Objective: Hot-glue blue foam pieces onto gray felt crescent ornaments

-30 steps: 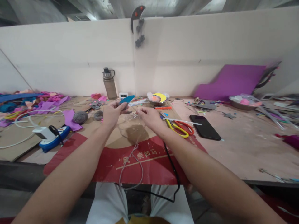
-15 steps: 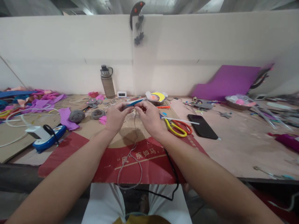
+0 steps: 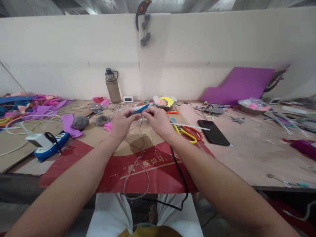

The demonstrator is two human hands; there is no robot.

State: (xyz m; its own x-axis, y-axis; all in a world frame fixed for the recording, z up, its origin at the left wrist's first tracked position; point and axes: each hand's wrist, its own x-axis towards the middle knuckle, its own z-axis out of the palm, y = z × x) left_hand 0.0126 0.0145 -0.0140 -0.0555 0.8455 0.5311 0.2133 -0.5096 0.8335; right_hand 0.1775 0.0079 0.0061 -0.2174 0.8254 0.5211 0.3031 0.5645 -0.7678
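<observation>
In the head view, my left hand is closed on a slim blue pointed piece, perhaps felt, above the brown-and-red cardboard. Close against it, my right hand pinches at the piece's lower edge, where a grey yarn strand hangs from the fingertips. The strand runs down the board and loops at its front edge. My fingers hide the exact grip points. Two grey yarn balls lie left of my left hand. Scissors with yellow handles and a red-handled pair lie beside my right forearm.
A black phone lies on the right. Farther left are a blue power strip with cables and a heap of felt scraps. A bottle and a bowl stand at the back. A black cord crosses the cardboard.
The blue piece has tilted slightly, with more of its flat side showing. The hands stay close together at nearly the same place, and the view has shifted a little.
</observation>
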